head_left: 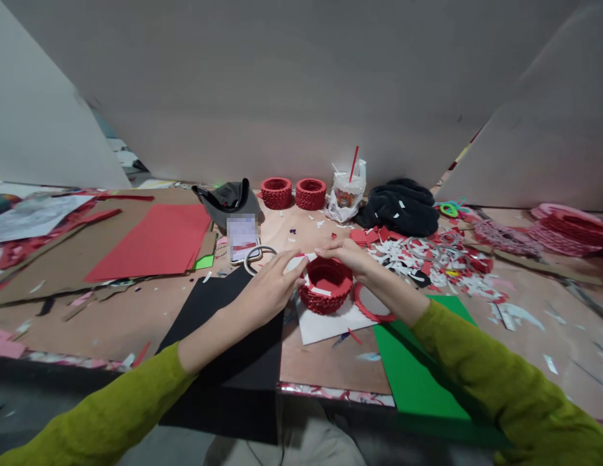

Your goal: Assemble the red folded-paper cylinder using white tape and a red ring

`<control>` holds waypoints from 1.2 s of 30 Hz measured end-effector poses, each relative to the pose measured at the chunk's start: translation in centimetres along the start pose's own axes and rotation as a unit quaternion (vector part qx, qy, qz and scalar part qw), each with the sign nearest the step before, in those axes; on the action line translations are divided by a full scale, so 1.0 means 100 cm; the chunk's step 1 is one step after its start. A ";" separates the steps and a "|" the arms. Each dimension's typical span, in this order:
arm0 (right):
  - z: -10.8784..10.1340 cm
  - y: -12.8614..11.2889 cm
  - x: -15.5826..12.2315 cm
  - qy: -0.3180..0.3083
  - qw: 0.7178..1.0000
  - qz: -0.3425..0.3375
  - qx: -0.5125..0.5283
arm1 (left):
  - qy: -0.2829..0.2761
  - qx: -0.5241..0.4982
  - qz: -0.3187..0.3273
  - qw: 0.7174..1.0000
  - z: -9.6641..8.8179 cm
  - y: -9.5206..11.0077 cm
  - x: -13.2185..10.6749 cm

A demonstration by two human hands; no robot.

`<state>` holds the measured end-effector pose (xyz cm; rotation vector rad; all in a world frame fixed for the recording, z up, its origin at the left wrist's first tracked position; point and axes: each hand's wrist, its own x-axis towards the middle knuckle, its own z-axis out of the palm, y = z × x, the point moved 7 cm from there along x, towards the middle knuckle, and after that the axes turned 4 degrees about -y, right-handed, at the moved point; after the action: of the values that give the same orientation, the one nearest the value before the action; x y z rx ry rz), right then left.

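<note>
A round red bowl of layered, notched paper (325, 288) sits on a white paper sheet (330, 327) in front of me, with small white strips stuck to its side. My left hand (271, 291) and my right hand (344, 254) reach it from either side. Their fingertips grip a thin white paper strip (298, 260) just above the bowl's rim. A flat red paper ring (364, 312) lies right next to the bowl, partly under my right wrist.
A black sheet (218, 330) and a green sheet (418, 362) lie near the table's front edge. Red sheets (150, 243) rest on cardboard at left. Two red paper rings (291, 193), a plastic bag (346, 194) and dark cloth (401, 208) stand behind. Paper scraps (432, 265) spread rightward.
</note>
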<state>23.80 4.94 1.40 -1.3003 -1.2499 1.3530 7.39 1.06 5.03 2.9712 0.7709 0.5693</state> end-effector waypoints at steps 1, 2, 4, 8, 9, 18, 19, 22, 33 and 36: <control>0.000 0.000 0.000 -0.002 1.000 -0.001 0.001 | -0.009 0.008 0.002 1.000 0.002 0.000 0.001; 0.001 0.000 0.000 -0.001 1.000 0.000 0.004 | -0.015 0.017 0.003 1.000 0.003 0.000 0.002; 0.001 -0.001 -0.002 0.010 1.000 0.006 0.002 | -0.027 0.031 0.001 0.999 0.006 -0.001 0.005; 0.000 -0.008 -0.006 0.046 0.997 -0.005 -0.065 | -0.032 0.032 -0.008 0.999 0.009 -0.002 0.007; 0.000 -0.011 -0.006 0.053 0.994 -0.020 -0.091 | -0.031 0.029 -0.007 0.999 0.009 -0.002 0.007; -0.011 -0.008 -0.004 0.183 0.956 -0.118 -0.198 | -0.028 0.026 -0.024 0.999 0.014 -0.003 0.006; -0.016 -0.007 -0.004 0.214 0.950 -0.114 -0.198 | -0.026 0.022 -0.026 0.999 0.014 -0.002 0.006; -0.027 -0.004 -0.007 0.254 0.946 -0.093 -0.178 | -0.021 -0.003 -0.033 0.999 0.010 -0.002 0.008; -0.016 -0.018 -0.044 0.041 0.936 -0.148 -0.316 | -0.065 -0.137 -0.086 0.985 0.021 -0.077 -0.035; -0.009 -0.024 -0.029 -0.029 0.936 -0.182 -0.300 | -0.039 -0.133 -0.113 0.984 0.031 -0.093 -0.038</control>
<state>24.84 2.46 4.16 -1.3314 -1.9321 0.7697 1.09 7.66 -0.18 2.6026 0.9285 0.4965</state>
